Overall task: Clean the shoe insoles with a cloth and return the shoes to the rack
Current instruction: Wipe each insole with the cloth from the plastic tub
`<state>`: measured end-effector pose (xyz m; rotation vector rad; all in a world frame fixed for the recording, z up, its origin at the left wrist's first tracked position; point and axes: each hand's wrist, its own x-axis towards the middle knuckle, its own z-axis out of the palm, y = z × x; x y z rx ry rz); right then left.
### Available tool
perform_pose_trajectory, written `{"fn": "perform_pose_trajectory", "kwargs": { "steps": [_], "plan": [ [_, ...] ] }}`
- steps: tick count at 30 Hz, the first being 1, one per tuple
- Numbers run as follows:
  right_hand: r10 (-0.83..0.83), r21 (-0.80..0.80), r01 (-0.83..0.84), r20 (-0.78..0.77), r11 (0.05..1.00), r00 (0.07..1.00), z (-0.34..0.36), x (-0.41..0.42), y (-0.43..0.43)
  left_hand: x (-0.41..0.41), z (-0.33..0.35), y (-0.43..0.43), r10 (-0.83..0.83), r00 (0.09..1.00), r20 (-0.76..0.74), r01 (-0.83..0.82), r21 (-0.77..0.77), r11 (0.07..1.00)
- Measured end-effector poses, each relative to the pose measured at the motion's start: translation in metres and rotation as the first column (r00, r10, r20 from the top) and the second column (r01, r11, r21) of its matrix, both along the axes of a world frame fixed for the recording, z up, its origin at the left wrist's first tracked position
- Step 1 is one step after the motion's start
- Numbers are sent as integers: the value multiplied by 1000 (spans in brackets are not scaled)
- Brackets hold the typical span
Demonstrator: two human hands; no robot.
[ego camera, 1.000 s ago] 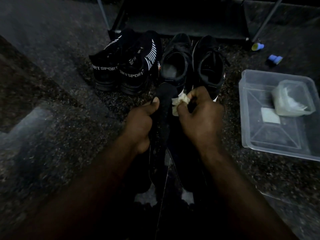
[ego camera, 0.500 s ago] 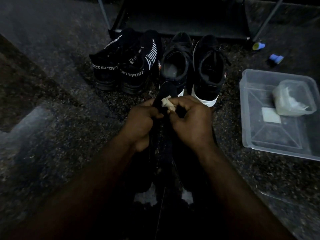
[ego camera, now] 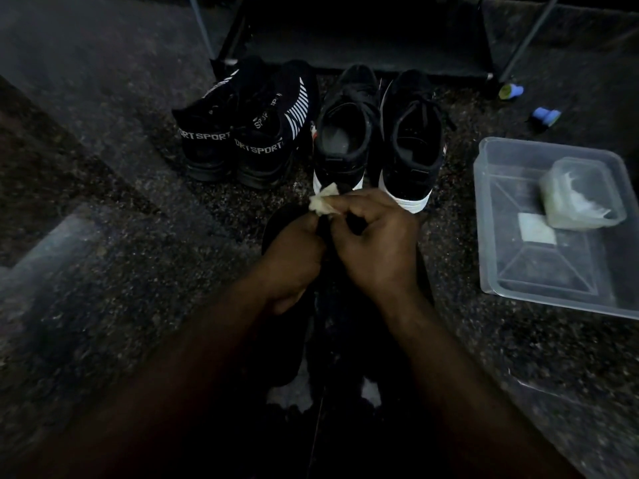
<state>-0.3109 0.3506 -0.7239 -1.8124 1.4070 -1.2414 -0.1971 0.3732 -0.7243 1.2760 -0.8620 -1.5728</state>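
Observation:
My left hand (ego camera: 294, 261) grips a dark insole (ego camera: 281, 221) that stands on edge between my hands; most of it is hidden behind them. My right hand (ego camera: 377, 247) pinches a small white cloth (ego camera: 323, 204) against the insole's upper end, just above my left thumb. Behind my hands, a pair of black sneakers with white heels (ego camera: 377, 143) stands on the floor, openings facing me. A black pair printed "SPORT" (ego camera: 242, 143) stands to their left. The dark shoe rack (ego camera: 363, 43) is behind both pairs.
A clear plastic tub (ego camera: 508, 271) sits on the speckled floor at right, holding a smaller clear container (ego camera: 581, 195) and a white square. Two small blue objects (ego camera: 545, 115) lie near the rack's right leg. A dark slipper lies under my arms.
My right hand has carried the cloth leftward across the insole's top, from its right side to just over my left hand. Both hands sit closer together and a little lower.

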Motion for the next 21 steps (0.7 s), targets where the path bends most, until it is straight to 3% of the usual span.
{"fn": "perform_pose_trajectory", "kwargs": {
  "steps": [3, 7, 11, 14, 18, 21],
  "plan": [
    [34, -38, -34, -2, 999, 999, 0, 4, 1, 6, 1, -3, 41, 999, -32, -41, 3, 999],
    [-149, -12, 148, -43, 989, 988, -6, -14, -9, -6, 5, -1, -66, 993, 99, 67, -14, 998],
    [-51, 80, 51, 1, 995, 999, -3, -6, -4, -2, 5, 0, -28, 997, 72, 30, -22, 999],
    [34, 27, -36, 48, 999, 998, 2, 7, 3, 7, 9, -1, 8, 1000, 24, -7, -44, 999],
    [-108, 17, 109, -59, 994, 992, -7, -13, -8, 2, 10, -4, -20, 1000, 21, 21, -32, 999],
    [-91, 66, 94, -54, 993, 994, -9, -14, -7, -1, 10, -2, 34, 999, 13, -34, -13, 999]
  ]
}}
